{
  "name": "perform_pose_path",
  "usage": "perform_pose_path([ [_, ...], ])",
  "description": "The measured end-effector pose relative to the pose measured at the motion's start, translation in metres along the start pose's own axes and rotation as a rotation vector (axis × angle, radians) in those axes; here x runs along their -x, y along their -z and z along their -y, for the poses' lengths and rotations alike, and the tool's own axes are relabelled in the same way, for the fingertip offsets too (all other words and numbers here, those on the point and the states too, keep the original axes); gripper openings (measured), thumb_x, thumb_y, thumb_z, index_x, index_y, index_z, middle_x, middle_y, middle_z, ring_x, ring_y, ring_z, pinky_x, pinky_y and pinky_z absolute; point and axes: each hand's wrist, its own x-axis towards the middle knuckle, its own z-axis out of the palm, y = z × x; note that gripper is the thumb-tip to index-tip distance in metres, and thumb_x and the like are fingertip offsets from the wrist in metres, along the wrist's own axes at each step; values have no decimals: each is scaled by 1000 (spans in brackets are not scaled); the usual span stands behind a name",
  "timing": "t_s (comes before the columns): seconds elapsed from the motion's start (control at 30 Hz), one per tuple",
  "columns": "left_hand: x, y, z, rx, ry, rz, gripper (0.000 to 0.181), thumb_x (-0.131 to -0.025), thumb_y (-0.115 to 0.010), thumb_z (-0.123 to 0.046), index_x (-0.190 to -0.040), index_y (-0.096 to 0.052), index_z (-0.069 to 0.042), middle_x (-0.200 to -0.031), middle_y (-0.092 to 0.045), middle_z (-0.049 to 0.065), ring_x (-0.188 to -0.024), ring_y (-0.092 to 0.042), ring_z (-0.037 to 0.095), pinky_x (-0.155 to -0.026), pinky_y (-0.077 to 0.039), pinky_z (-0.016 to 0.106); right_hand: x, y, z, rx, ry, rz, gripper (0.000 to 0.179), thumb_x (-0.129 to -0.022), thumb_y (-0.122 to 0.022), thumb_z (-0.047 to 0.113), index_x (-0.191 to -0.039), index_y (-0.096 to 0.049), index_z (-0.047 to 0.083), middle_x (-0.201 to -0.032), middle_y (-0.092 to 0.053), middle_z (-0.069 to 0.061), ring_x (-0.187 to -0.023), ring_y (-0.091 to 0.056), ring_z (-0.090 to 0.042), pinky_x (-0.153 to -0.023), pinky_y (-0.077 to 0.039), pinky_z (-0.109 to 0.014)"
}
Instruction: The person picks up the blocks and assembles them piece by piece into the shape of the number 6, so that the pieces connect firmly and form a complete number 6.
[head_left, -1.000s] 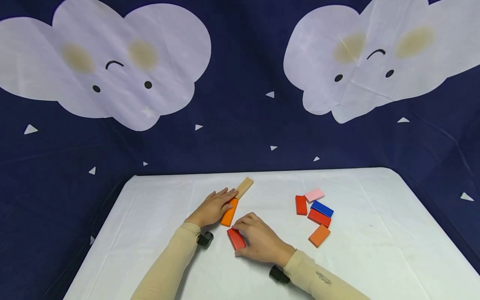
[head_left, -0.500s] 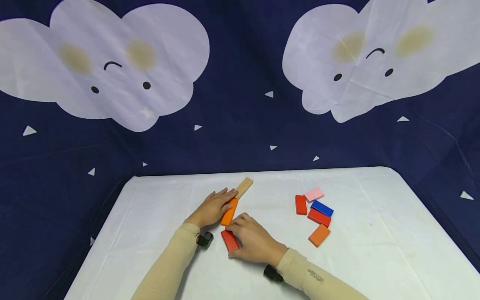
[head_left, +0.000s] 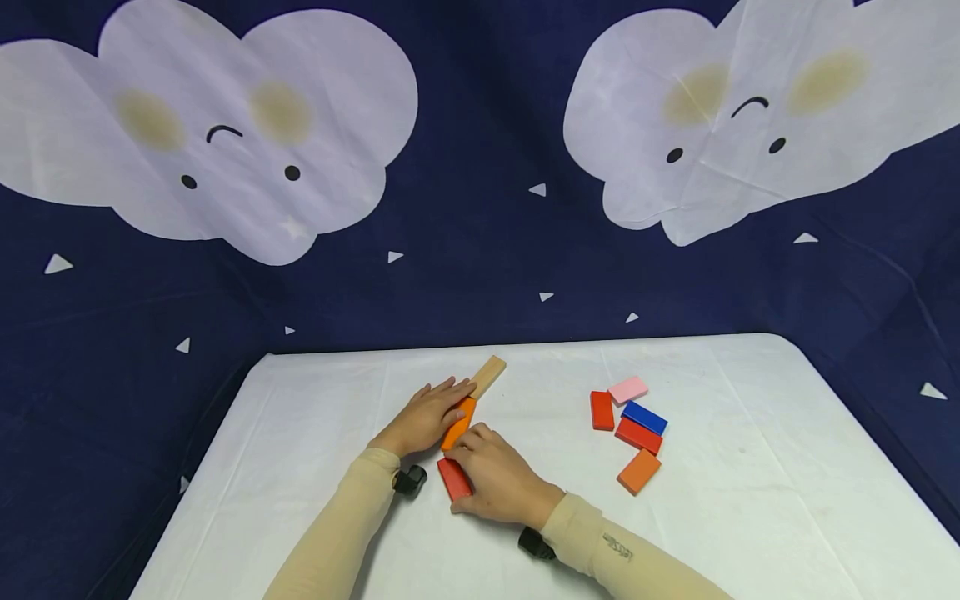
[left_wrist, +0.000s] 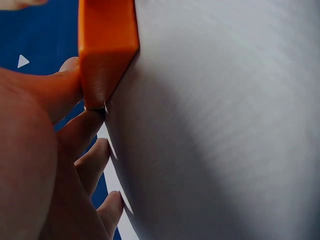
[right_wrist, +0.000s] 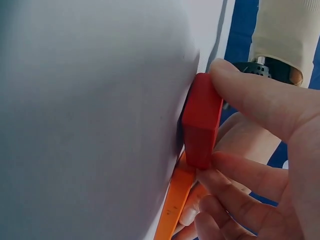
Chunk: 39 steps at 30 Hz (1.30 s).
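My right hand [head_left: 502,475] pinches a red block [head_left: 453,479] lengthwise, with the thumb at its near end and fingers at its far end. In the right wrist view that red block [right_wrist: 202,120] stands at the end of the orange block. My left hand [head_left: 424,417] lies with fairly straight fingers against the orange block [head_left: 461,423], its thumb on the block and its index finger by the far end. A plain wooden block [head_left: 489,375] continues the line beyond the orange one, partly under the left fingertips. The left wrist view shows the orange block [left_wrist: 107,30] against the thumb.
To the right on the white table [head_left: 750,500] lie a red block [head_left: 602,411], a pink block [head_left: 628,390], a blue block [head_left: 645,417], another red block [head_left: 638,435] and a darker orange block [head_left: 639,472]. A dark blue cloth [head_left: 480,275] with clouds hangs behind.
My right hand has slid the red block leftward, and its far end is now close to the near end of the orange block. The left hand has stayed in place.
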Motion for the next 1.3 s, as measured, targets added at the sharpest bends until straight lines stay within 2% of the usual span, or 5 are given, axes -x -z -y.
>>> perform_pose_path([
  [0.47,0,0,1,2,17,25,50,-108,-48,-27,-156,-40,-17,-159,-38,4,-151,-25,28,-121,-15,58,-4,-1,-4,-24,0,12,60,-74,-87,47,-119,-72,9,-113,-62,0,-106,-48,-15,-96,-43,-25],
  [0.73,0,-1,2,1,9,15,50,-107,-49,-25,-155,-41,-14,-159,-40,6,-150,-27,29,-120,-16,59,-2,1,-8,-21,28,24,58,-76,-87,45,-121,-72,11,-119,-62,1,-111,-49,-16,-102,-41,-27],
  [1.07,-1,-1,2,0,11,13,50,-107,-49,-25,-155,-40,-14,-159,-39,6,-150,-26,30,-120,-15,60,-1,0,-12,-10,62,-1,59,-77,-84,50,-121,-73,12,-118,-63,2,-111,-50,-15,-99,-44,-28],
  [1.3,-1,-1,1,-3,2,9,50,-107,-49,-25,-155,-41,-13,-158,-40,7,-150,-27,30,-120,-16,60,0,1,-14,-17,69,7,56,-78,-85,46,-120,-74,11,-120,-64,2,-112,-50,-16,-102,-42,-28],
])
